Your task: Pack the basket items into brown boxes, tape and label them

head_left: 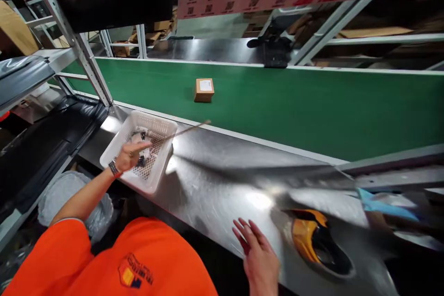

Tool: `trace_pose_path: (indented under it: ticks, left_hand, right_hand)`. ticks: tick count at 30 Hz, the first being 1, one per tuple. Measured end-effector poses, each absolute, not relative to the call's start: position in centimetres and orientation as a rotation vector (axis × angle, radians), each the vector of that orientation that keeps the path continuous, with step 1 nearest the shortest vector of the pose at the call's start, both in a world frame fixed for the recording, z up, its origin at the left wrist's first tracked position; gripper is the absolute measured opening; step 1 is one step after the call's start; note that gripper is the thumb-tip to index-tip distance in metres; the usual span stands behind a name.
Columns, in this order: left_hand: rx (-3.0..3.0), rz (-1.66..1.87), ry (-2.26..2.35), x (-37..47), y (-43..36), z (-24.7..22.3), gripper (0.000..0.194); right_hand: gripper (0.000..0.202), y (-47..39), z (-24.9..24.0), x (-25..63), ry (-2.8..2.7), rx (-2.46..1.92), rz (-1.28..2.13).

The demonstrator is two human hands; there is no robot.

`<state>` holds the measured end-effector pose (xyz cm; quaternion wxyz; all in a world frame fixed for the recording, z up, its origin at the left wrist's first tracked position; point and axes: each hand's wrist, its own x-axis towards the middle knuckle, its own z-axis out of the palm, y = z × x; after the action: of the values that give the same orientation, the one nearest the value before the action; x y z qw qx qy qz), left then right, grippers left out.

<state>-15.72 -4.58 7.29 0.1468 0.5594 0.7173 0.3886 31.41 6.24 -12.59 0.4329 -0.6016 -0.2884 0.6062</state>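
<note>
Loosely curled, the left hand [130, 155] hovers in the basket [161, 125] at left-centre, grip on nothing clear. Right hand [258, 252] lies spread on the desk [215, 180]. Small packets [140, 138] look light; pinch their edges.

- Bare steel table [222, 171] lies open ahead of the right hand [258, 254] fingers
- White basket [114, 143] walls ring the left hand [129, 155] fingertips
- Orange-black object [314, 240] blocks just right

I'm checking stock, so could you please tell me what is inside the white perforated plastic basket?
The white perforated plastic basket holds a few small dark and pale items, too blurred to identify. The left hand reaches in and covers part of the contents.
</note>
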Motion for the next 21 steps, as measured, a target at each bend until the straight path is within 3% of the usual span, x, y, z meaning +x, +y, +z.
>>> trace_pose_path:
  ticks: [4, 7, 10, 15, 21]
  left_hand:
    - [1.582, 0.997, 1.455, -5.0, -2.6, 2.6, 0.054]
    - [1.340, 0.953, 1.499, 1.9, -0.4, -1.0, 0.063]
    - [1.012, 1.174, 1.685, 6.3, 0.6, -3.2, 0.076]
    - [0.676, 1.268, 1.940, 9.4, 1.1, -4.2, 0.039]
    - [0.735, 1.196, 1.959, 11.5, 4.4, -4.1, 0.030]
  right_hand:
    - [0.069, 10.0, -8.2, 32.0, -0.924, -1.109, 1.407]
    - [0.063, 11.8, -7.6, 33.3, -0.975, -1.046, 1.323]
    - [0.056, 12.5, -9.1, 34.4, -1.013, -1.223, 1.263]
    - [0.065, 11.8, -11.9, 36.0, -1.139, -1.317, 1.392]
    - [0.075, 12.1, -10.5, 38.9, -1.398, -1.026, 1.543]
